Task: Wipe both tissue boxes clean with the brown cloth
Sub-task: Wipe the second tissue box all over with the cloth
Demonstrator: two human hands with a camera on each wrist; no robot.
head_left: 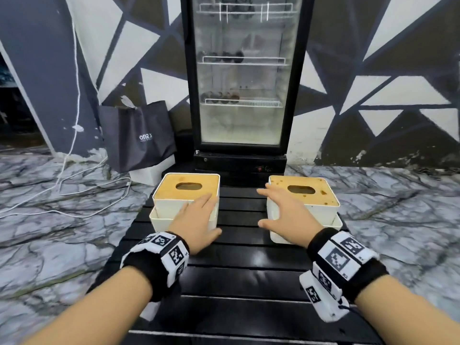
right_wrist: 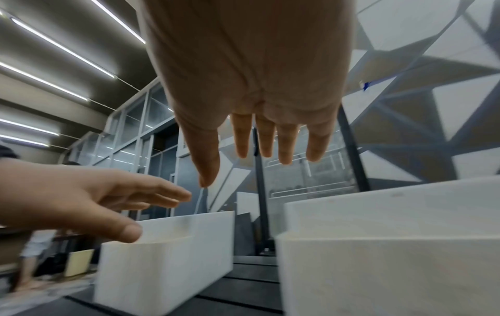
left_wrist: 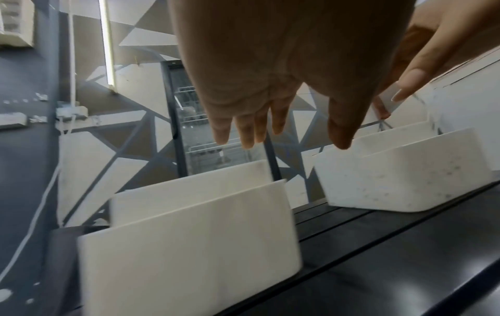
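Both tissue boxes sit side by side on the black slatted counter point(head_left: 239, 270), a gap between them, each a white box with a wooden lid and an oval slot. The left tissue box point(head_left: 185, 192) looks pretty clean on top, the right tissue box point(head_left: 302, 195) has brown spots and a smear on its lid, and from the left wrist view its white side is speckled too, so that's the one needing the real work

The left hand point(head_left: 196, 220) is flat and spread, fingers straight, hovering over the near right corner of the left box, holding nothing. The right hand point(head_left: 283, 210) is the same deal, wide open over the near left corner of the right box, empty. Can't tell from any view if either is actually touching a box or just above it

Thing is, the brown cloth isn't in any of the views, so I'd guess this is the very start and the cloth has to be found first. Once you've got it, my take: steady the box with the free hand so it doesn't slide on the slats, wipe the lid toward an edge and away from the slot, then do the sides
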